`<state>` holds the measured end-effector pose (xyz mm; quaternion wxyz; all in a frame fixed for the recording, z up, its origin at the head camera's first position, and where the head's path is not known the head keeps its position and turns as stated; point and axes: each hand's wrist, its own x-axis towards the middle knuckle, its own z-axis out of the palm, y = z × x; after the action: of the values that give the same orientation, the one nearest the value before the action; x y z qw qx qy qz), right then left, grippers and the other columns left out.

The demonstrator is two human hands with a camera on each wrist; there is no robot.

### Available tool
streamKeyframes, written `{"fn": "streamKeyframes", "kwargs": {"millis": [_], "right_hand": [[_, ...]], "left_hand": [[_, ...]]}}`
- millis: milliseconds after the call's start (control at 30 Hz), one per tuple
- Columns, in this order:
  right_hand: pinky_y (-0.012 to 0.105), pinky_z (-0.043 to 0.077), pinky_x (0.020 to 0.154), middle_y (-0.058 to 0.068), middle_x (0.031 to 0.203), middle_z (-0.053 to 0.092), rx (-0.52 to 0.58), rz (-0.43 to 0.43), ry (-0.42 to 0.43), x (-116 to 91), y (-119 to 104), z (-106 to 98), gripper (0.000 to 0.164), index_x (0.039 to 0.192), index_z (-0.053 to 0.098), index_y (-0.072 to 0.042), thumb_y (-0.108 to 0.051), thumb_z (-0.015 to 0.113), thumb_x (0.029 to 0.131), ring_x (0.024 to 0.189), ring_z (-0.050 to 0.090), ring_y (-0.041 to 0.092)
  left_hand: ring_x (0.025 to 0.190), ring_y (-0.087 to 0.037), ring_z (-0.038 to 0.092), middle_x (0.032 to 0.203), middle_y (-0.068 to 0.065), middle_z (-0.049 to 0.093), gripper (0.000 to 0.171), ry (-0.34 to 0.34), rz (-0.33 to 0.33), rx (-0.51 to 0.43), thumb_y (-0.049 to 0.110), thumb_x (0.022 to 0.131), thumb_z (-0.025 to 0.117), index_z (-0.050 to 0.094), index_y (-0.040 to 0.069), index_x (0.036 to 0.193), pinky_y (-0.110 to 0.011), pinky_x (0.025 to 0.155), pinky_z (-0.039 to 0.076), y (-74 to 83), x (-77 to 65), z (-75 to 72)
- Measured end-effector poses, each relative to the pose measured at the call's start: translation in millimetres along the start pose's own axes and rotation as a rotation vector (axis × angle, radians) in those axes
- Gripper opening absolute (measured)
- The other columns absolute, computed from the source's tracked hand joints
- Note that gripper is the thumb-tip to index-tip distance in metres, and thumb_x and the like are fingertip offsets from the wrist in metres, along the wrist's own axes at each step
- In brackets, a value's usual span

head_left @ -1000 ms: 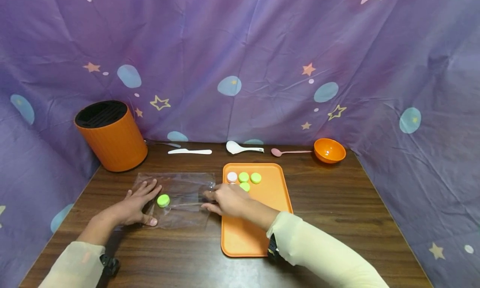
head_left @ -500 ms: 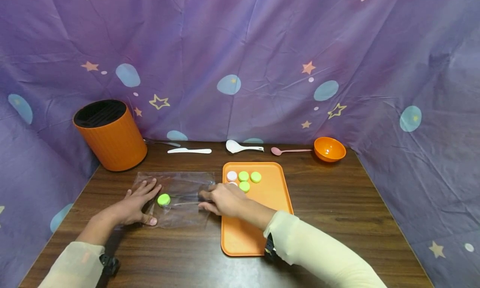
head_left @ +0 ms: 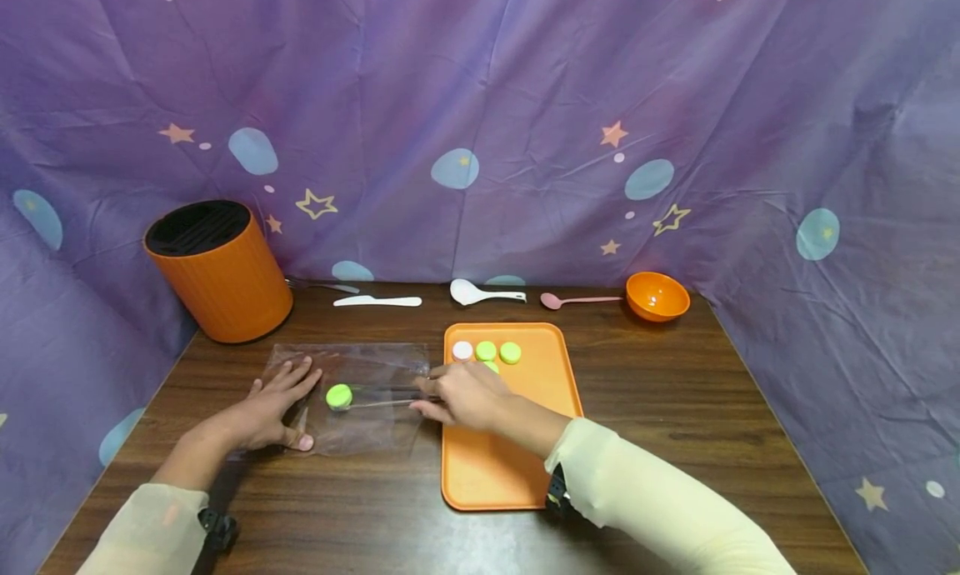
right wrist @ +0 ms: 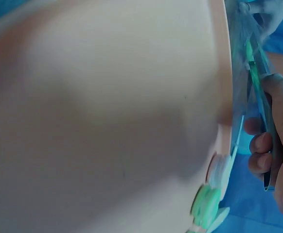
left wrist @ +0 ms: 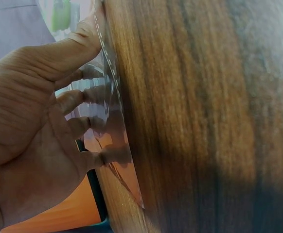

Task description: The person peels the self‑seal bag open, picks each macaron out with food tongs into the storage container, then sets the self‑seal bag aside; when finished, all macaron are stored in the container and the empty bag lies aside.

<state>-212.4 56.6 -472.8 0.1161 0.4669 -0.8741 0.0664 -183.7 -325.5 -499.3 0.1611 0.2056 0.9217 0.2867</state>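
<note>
A transparent plastic bag lies flat on the wooden table. My left hand rests on its left end with fingers spread; the left wrist view shows the bag's clear edge by the thumb and fingers. My right hand grips slim metal tongs near their bent end, visible in the right wrist view. The two arms of the tongs reach left over the bag to a small green round disc, with their tips at its sides.
Under my right forearm is an orange tray with several green discs and a white disc. Behind stand an orange knife block, white knife, white ladle, pink spoon and orange bowl.
The green disc has shifted slightly right on the bag. My right hand first slid left with the tongs, then back right. My left hand has stayed in place.
</note>
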Motion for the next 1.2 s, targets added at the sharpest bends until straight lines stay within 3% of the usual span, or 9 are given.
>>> {"fn": "streamKeyframes", "kwargs": {"millis": [200, 333, 467, 633, 800, 967, 1200], "right_hand": [[0.029, 0.054, 0.049, -0.005, 0.104, 0.084, -0.003, 0.039, -0.04, -11, 9, -9, 0.037, 0.128, 0.083, -0.021, -0.049, 0.069, 0.108, 0.079, 0.078, 0.013], [0.032, 0.056, 0.05, -0.005, 0.094, 0.08, -0.021, 0.05, -0.039, -19, 16, -12, 0.036, 0.126, 0.083, -0.022, -0.05, 0.07, 0.108, 0.072, 0.075, 0.014], [0.034, 0.057, 0.05, -0.006, 0.096, 0.081, -0.028, 0.05, -0.022, -26, 23, -15, 0.032, 0.12, 0.084, -0.023, -0.05, 0.071, 0.107, 0.073, 0.077, 0.016], [0.036, 0.056, 0.05, -0.007, 0.087, 0.078, -0.035, 0.057, -0.036, -36, 31, -20, 0.028, 0.114, 0.083, -0.024, -0.049, 0.071, 0.107, 0.07, 0.073, 0.015], [0.036, 0.055, 0.05, -0.007, 0.085, 0.077, -0.026, 0.09, -0.034, -45, 37, -26, 0.031, 0.118, 0.085, -0.023, -0.049, 0.072, 0.107, 0.064, 0.067, 0.014], [0.035, 0.055, 0.05, -0.006, 0.089, 0.079, -0.023, 0.093, -0.012, -59, 42, -32, 0.033, 0.124, 0.086, -0.022, -0.047, 0.074, 0.106, 0.064, 0.068, 0.013], [0.022, 0.038, 0.044, -0.009, 0.079, 0.069, -0.016, 0.103, 0.016, -78, 51, -38, 0.031, 0.122, 0.086, -0.022, -0.045, 0.076, 0.105, 0.056, 0.054, 0.004]], "left_hand": [[0.166, -0.064, -0.004, 0.182, -0.033, 0.008, 0.126, -0.011, -0.04, 0.015, 0.056, 0.078, 0.091, 0.03, -0.001, 0.172, -0.094, 0.118, -0.006, -3.3, 3.7, 1.2], [0.165, -0.065, -0.001, 0.181, -0.034, 0.009, 0.123, -0.016, -0.04, 0.027, 0.051, 0.079, 0.092, 0.031, -0.003, 0.171, -0.094, 0.119, -0.004, 7.3, 1.4, -1.5], [0.163, -0.068, 0.0, 0.179, -0.037, 0.011, 0.121, -0.013, -0.026, 0.022, 0.046, 0.08, 0.094, 0.032, -0.004, 0.17, -0.095, 0.116, -0.004, 13.3, -0.1, -2.8], [0.164, -0.066, 0.001, 0.18, -0.035, 0.013, 0.128, 0.009, -0.021, 0.053, 0.061, 0.075, 0.091, 0.033, 0.0, 0.171, -0.096, 0.116, -0.002, -14.8, 6.7, 7.2], [0.166, -0.064, 0.0, 0.182, -0.031, 0.012, 0.133, 0.015, -0.026, 0.059, 0.072, 0.071, 0.088, 0.033, 0.007, 0.173, -0.096, 0.116, -0.002, -38.0, 13.2, 14.3], [0.167, -0.063, 0.0, 0.183, -0.029, 0.012, 0.133, 0.008, -0.022, 0.047, 0.073, 0.071, 0.088, 0.034, 0.008, 0.174, -0.096, 0.116, -0.002, -40.0, 14.7, 14.6], [0.165, -0.065, 0.001, 0.183, -0.031, 0.012, 0.132, 0.005, -0.023, 0.06, 0.07, 0.072, 0.089, 0.034, 0.005, 0.173, -0.096, 0.116, -0.001, -37.6, 14.2, 13.3]]}}
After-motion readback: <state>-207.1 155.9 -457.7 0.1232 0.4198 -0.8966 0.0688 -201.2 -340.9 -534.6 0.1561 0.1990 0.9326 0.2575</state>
